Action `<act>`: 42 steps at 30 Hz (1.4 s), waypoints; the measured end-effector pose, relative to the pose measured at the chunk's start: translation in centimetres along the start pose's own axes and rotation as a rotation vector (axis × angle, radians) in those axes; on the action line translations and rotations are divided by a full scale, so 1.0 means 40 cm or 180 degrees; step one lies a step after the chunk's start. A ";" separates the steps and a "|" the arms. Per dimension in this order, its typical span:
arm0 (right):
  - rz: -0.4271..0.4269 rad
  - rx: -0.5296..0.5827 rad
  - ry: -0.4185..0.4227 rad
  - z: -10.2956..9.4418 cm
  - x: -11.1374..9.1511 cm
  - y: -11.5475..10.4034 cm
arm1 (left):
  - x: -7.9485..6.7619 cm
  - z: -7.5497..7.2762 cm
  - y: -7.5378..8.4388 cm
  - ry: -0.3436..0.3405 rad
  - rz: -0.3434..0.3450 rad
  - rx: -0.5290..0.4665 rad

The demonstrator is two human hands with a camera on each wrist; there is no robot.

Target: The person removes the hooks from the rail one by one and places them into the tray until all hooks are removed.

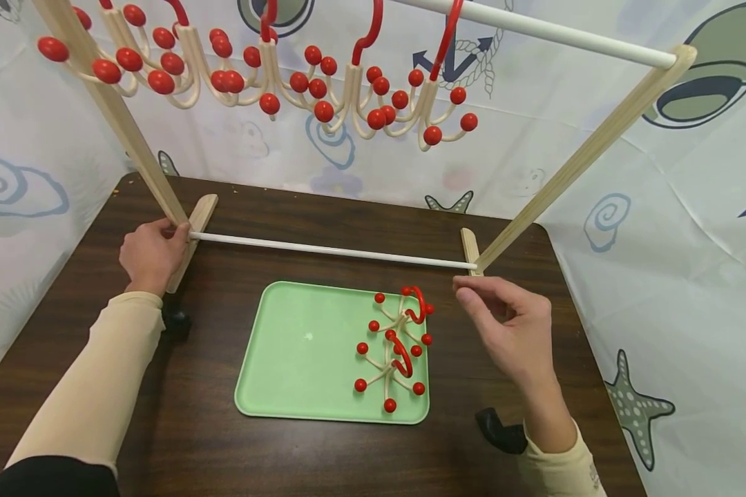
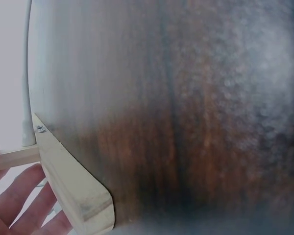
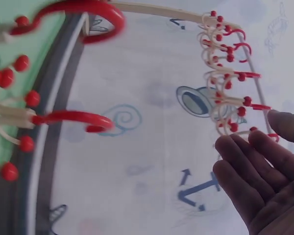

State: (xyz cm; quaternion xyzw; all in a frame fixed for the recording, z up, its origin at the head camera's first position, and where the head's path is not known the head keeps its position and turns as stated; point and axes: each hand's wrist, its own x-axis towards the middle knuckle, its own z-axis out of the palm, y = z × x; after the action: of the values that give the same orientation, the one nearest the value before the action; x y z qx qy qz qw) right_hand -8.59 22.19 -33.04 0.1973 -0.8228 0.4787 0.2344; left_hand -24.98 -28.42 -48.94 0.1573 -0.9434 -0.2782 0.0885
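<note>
My left hand (image 1: 152,255) grips the left wooden post (image 1: 139,152) of a rack near its foot (image 1: 204,212). In the left wrist view the thumb and fingers lie on either side of the post (image 2: 14,159). Beside the rack's right foot (image 1: 469,241) my right hand (image 1: 512,331) hovers with loosely bent fingers, holding nothing. To its left, two cream many-armed hangers with red ball tips and red hooks, one behind (image 1: 403,319) and one in front (image 1: 389,366), lie on a green tray (image 1: 304,352). Several like hangers (image 1: 351,90) hang in a row above.
A white upper bar (image 1: 566,31) and a lower white rod (image 1: 323,248) join the left post to the right post (image 1: 584,159). The rack stands on a dark wooden table (image 1: 211,442), with a patterned cloth (image 1: 677,276) hanging around it.
</note>
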 end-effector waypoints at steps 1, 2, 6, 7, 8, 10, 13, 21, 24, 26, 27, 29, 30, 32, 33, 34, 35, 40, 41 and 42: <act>-0.0021 -0.0019 0.0033 -0.003 0.017 -0.007 | -0.001 0.000 0.000 0.0010 0.0004 -0.0014; -0.0037 -0.0039 0.0071 -0.005 0.034 -0.014 | -0.002 0.000 0.000 0.0019 0.0013 -0.0019; -0.0094 -0.0040 0.0215 -0.015 0.098 -0.032 | -0.006 0.003 0.002 0.0038 0.0034 -0.0031; -0.0099 0.0003 0.0261 -0.017 0.115 -0.034 | -0.007 0.004 0.002 0.0034 0.0032 -0.0029; -0.0099 0.0033 0.0312 -0.019 0.132 -0.034 | -0.007 0.005 0.002 0.0031 0.0028 -0.0030; -0.0158 0.0096 0.0398 -0.022 0.169 -0.034 | -0.006 0.008 -0.001 0.0049 0.0030 -0.0035; -0.0191 0.0089 0.0547 -0.025 0.227 -0.044 | -0.001 0.012 -0.006 0.0056 0.0024 -0.0039; -0.0013 -0.0107 0.0450 -0.001 0.381 -0.088 | 0.002 0.006 -0.008 0.0040 0.0033 -0.0016; -0.0038 -0.0192 0.0328 0.013 0.433 -0.098 | 0.002 0.001 -0.007 0.0028 0.0038 0.0001; -0.0026 -0.0238 0.0250 0.021 0.464 -0.106 | 0.002 -0.001 -0.006 0.0016 0.0025 -0.0001; -0.0060 -0.0296 0.0218 0.025 0.477 -0.110 | 0.001 -0.002 -0.007 0.0008 0.0018 -0.0004; -0.0121 -0.0363 0.0170 0.033 0.501 -0.119 | 0.001 -0.002 -0.008 0.0003 0.0012 -0.0003; -0.0159 -0.0397 0.0161 0.036 0.511 -0.124 | 0.002 -0.001 -0.009 0.0008 0.0014 -0.0005; -0.0223 -0.0448 0.0158 0.044 0.528 -0.134 | 0.002 -0.001 -0.010 0.0021 0.0012 -0.0007; -0.0237 -0.0446 0.0168 0.047 0.536 -0.138 | 0.003 0.000 -0.011 0.0029 0.0013 -0.0012; -0.0245 -0.0443 0.0186 0.051 0.542 -0.141 | 0.003 0.000 -0.011 0.0039 0.0015 -0.0010; -0.0238 -0.0446 0.0207 0.055 0.548 -0.143 | 0.003 0.000 -0.011 0.0044 0.0015 -0.0022; -0.0173 -0.0637 0.0231 0.069 0.568 -0.147 | 0.001 0.000 -0.008 0.0041 0.0031 -0.0031; -0.0176 -0.0705 0.0221 0.070 0.572 -0.147 | 0.000 0.001 -0.007 0.0031 0.0026 -0.0029; -0.0189 -0.0771 0.0217 0.072 0.576 -0.146 | 0.000 0.001 -0.006 0.0022 0.0016 -0.0027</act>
State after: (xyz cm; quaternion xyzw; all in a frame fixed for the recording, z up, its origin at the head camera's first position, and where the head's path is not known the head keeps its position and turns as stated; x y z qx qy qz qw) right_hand -24.66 14.66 -17.00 0.1754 -0.8600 0.3750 0.2984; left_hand -24.92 -28.59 -49.11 0.1555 -0.9423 -0.2814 0.0931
